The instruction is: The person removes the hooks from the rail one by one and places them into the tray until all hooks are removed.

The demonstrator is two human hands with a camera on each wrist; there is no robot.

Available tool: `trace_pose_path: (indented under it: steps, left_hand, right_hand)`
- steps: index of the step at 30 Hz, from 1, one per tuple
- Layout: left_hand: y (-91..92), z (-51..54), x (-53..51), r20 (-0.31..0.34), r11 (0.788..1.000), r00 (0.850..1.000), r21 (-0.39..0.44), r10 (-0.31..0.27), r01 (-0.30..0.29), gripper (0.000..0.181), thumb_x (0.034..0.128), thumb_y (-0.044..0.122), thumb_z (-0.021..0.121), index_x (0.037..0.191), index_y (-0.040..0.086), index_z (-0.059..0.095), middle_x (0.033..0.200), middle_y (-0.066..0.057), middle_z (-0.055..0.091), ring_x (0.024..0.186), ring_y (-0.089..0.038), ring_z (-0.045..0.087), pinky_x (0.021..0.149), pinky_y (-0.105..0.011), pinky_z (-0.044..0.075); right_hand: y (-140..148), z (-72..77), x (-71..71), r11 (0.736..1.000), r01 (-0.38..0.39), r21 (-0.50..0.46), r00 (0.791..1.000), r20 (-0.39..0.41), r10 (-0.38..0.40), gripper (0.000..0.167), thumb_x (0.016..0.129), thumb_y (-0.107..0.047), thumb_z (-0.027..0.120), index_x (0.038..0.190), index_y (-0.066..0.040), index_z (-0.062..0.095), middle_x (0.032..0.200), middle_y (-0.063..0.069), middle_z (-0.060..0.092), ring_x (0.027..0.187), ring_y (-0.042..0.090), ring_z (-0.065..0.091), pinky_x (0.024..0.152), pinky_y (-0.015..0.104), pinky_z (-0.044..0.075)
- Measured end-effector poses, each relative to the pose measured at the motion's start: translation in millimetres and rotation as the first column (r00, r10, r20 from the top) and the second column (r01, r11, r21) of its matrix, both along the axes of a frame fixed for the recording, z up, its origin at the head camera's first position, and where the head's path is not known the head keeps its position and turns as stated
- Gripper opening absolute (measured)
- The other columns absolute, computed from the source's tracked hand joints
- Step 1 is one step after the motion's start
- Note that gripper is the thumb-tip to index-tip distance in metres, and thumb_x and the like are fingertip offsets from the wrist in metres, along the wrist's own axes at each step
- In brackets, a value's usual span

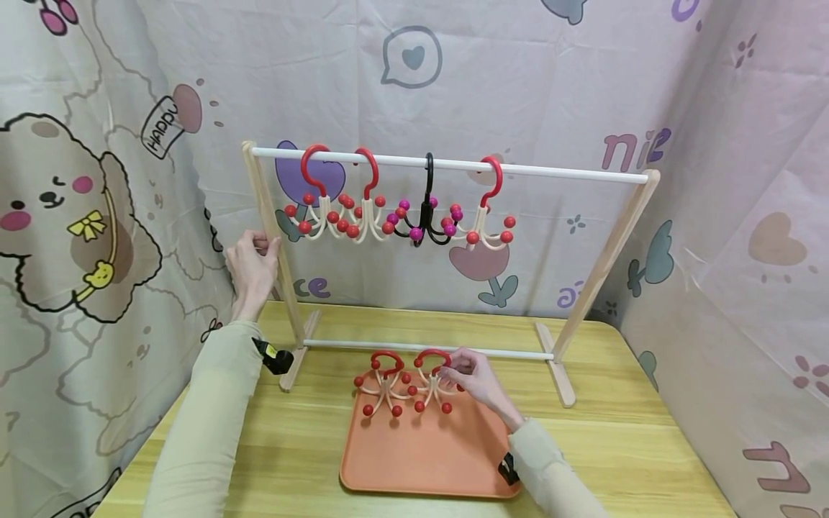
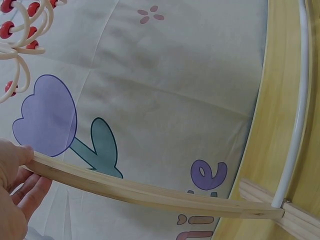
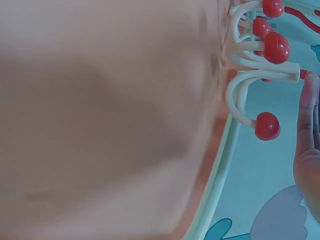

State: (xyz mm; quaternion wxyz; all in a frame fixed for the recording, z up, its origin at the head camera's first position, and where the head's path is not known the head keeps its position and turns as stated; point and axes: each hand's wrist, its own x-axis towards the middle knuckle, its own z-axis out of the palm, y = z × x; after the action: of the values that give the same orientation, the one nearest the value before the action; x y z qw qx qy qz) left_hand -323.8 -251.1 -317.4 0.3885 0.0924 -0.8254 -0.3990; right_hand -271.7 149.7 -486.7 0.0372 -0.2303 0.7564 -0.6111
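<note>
The left hand [image 1: 251, 267] pinches the rack's wooden post [image 1: 291, 309] between thumb and fingers. Three red-hooked octopus hangers [image 1: 324, 206] and a black octopus hanger [image 1: 425, 214] hang from the white rail [image 1: 401, 161]. On the orange tray [image 1: 427, 460] sit a left tray hanger [image 1: 386, 385] and a right tray hanger [image 1: 435, 383], its red hook touched by the right hand [image 1: 478, 375]; whether pinched, one cannot tell.

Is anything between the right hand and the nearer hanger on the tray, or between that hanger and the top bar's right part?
Nothing visible separates the right hand from the hanger: the hand is at its red hook. Above, the top bar's right part looks free; only the lower bar passes close to the hook.
</note>
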Motion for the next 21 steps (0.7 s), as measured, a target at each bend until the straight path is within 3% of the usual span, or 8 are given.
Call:
trace_pose_path:
  steps: [7, 12, 21]
  left_hand:
    - [0.8, 0.6, 1.0, 0.011, 1.0, 1.0, 0.007, -0.004, 0.004, 0.029, 0.0999, 0.019, 0.062, 0.112, -0.008, 0.064, 0.106, -0.027, 0.071, 0.093, -0.037, 0.064, 0.077, -0.028, 0.039]
    - [0.5, 0.4, 0.1, 0.004, 1.0, 1.0, 0.004, -0.001, 0.001, 0.029, 0.0997, 0.019, 0.062, 0.112, -0.008, 0.065, 0.107, -0.027, 0.071, 0.092, -0.035, 0.065, 0.076, -0.027, 0.039]
    - [-1.8, -0.6, -1.4, -0.03, 1.0, 1.0, 0.002, -0.006, 0.006, 0.028, 0.0977, 0.015, 0.064, 0.11, -0.01, 0.065, 0.105, -0.03, 0.071, 0.094, -0.043, 0.066, 0.095, -0.05, 0.044]
  right_hand:
    - [-1.0, -2.9, 0.3, 0.999, -0.035, 0.002, 0.999, 0.009, 0.035, 0.017, 0.093, -0.003, 0.067, 0.101, 0.012, 0.062, 0.094, 0.036, 0.07, 0.074, 0.029, 0.075, 0.065, 0.039, 0.061]
    - [-0.9, -5.7, -1.3, 1.0, -0.025, 0.018, 1.0, 0.006, 0.025, 0.018, 0.093, -0.004, 0.068, 0.102, 0.011, 0.064, 0.092, 0.036, 0.071, 0.073, 0.028, 0.075, 0.063, 0.036, 0.06]
    - [0.1, -9.3, -3.7, 0.999, -0.012, 0.038, 1.0, 0.019, 0.011, 0.018, 0.094, -0.006, 0.068, 0.101, 0.01, 0.064, 0.093, 0.035, 0.071, 0.077, 0.032, 0.076, 0.063, 0.038, 0.06]
